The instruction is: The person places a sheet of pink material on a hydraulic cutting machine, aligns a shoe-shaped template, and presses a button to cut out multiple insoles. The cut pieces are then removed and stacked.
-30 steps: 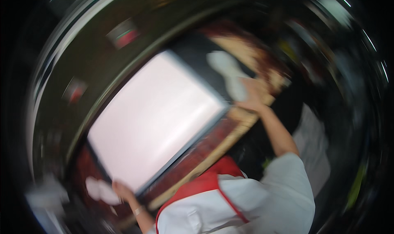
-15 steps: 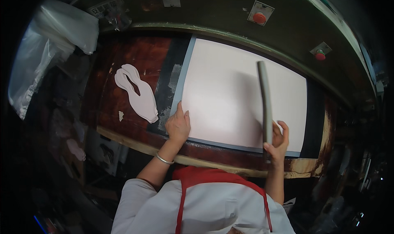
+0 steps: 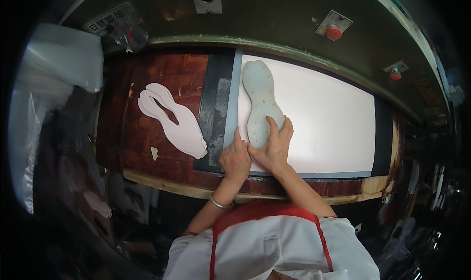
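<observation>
Head cam: sole-shaped cutting die [image 3: 260,103] now lying flat on white sheet [image 3: 324,118], was standing on edge half second ago. So placement basically done. Right hand [image 3: 274,147] spread over die's near end, pressing. Left hand [image 3: 235,157] flat beside it at sheet edge, holding nothing. Cut insoles [image 3: 171,119] stacked on counter [image 3: 162,74], left. No containers, just clear plastic bag [image 3: 44,83] far left, contents unclear.

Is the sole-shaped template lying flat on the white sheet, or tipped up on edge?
Flat. The sole-shaped template lies broad face up on the white sheet, near its left edge, with the right hand pressing its near end and the left hand beside it.
</observation>
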A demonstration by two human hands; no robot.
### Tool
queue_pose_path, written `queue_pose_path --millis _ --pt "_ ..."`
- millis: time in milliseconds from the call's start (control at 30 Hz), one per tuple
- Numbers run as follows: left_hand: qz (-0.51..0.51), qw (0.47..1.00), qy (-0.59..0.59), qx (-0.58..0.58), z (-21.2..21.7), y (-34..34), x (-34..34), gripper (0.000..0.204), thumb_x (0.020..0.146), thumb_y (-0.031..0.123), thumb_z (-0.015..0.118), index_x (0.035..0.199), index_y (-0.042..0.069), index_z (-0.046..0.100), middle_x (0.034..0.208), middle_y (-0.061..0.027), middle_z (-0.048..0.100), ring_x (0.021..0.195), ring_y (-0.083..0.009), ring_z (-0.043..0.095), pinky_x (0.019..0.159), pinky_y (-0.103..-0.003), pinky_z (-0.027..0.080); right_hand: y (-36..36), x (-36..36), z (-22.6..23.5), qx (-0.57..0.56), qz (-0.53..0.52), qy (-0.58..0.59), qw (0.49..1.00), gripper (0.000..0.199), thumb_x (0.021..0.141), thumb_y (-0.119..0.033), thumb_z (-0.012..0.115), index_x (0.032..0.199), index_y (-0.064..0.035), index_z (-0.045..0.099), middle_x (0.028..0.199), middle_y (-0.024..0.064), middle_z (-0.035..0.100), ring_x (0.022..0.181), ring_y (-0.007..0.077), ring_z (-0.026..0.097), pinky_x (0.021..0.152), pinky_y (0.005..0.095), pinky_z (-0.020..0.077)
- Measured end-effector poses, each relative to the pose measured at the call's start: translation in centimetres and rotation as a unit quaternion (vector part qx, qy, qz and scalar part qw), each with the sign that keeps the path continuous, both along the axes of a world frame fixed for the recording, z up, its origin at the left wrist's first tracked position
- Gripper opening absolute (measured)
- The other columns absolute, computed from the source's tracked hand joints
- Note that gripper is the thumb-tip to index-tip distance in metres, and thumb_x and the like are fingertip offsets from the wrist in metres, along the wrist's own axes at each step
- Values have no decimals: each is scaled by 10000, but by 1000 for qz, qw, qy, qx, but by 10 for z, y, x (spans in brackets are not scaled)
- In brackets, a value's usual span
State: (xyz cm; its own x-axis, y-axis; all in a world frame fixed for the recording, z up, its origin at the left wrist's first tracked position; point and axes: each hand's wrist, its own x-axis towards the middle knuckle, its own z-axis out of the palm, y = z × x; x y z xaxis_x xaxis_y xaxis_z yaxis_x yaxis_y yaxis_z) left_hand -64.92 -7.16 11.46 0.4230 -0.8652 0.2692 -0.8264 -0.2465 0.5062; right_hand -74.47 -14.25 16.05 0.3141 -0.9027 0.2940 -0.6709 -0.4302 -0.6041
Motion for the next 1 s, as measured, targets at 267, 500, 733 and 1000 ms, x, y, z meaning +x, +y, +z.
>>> queue_pose_path --millis 267,500,733,1000 --pt "-16 989 51 135 61 -34 6 411 908 166 513 1282 -2 475 786 -204 648 657 -376 617 585 -446 486 -80 -88 3 152 -51 -105 981 811 789 -195 711 1412 43 251 1404 240 355 1290 346 366 1080 418 300" --pt "43 960 173 215 101 -44 -29 149 882 156 579 979 43 578 705 -134 616 669 -338 600 621 -436 460 -289 -267 85 -89 -352 -2 932 807 946 -439 460 1426 104 106 1431 340 232 1335 451 232 1109 465 180" --pt "21 994 37 102 59 -136 -14 131 825 163 640 754 66 587 698 -101 606 663 -310 585 606 -407 452 -326 -252 70 -110 -320 -45 940 939 910 -452 526 1421 115 -20 1471 353 42 1384 440 100 1132 462 108" --pt "48 997 27 58 64 -146 -13 149 825 227 588 767 111 661 709 -109 639 654 -320 616 596 -428 498 -275 -286 56 -67 -244 -22 967 753 888 -235 628 1445 19 189 1424 221 336 1312 307 354 1090 407 272"
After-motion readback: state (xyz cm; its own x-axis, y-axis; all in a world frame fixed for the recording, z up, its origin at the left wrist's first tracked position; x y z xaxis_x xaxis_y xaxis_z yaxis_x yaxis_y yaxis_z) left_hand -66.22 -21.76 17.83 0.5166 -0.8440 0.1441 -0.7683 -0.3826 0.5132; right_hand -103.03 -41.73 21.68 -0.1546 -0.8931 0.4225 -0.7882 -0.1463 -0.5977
